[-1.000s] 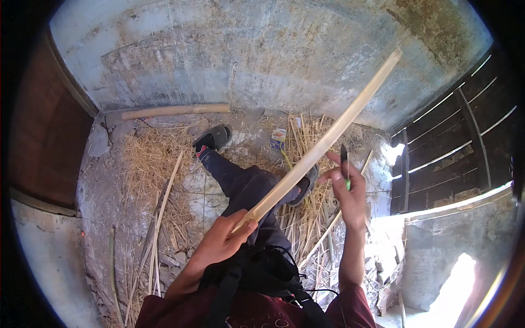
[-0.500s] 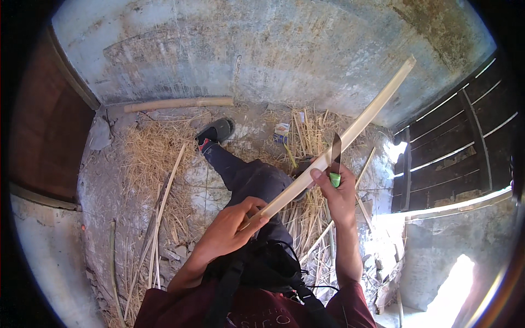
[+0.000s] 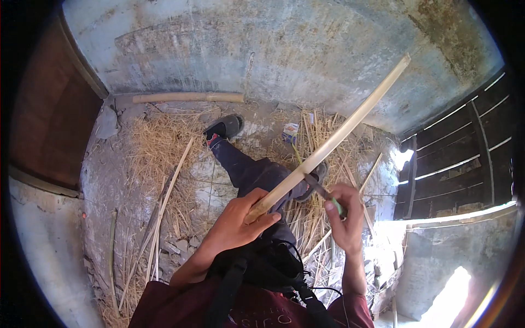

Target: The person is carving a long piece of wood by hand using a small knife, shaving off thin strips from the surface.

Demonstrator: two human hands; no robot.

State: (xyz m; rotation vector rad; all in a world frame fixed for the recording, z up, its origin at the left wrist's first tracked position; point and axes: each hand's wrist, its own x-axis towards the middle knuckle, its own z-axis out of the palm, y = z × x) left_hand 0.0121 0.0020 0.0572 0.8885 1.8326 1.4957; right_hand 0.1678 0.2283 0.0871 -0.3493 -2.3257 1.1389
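"Bamboo work, mid-stroke? What did the camera catch?"

"Seated person, one leg stretched across the floor [image 3: 109, 180], left hand [image 3: 240, 221] closed round the near end of a long pale bamboo strip [image 3: 333, 139]. The strip rose slantwise toward the plastered wall [image 3: 284, 60], its far end well above the straw [image 3: 158, 147]."

"And the right hand?"

"The right hand [image 3: 344, 218] was wrapped round a green-handled knife [image 3: 322, 192], blade laid against the strip just above the left hand's grip."

"Which step was that, in your judgement?"

"Paring or splitting the strip, it seemed, with the blade just set to the strip near its held end. The next move would have called for a steady hold from the left hand and a controlled run of the blade up the strip, away from the fingers."

"Anything else about?"

"A thick bamboo pole [image 3: 188, 97] lay along the foot of the wall, thin slats [image 3: 169, 188] lay in the straw toward the floor's left edge, and a dark shoe [image 3: 224, 128] lay near the wall."
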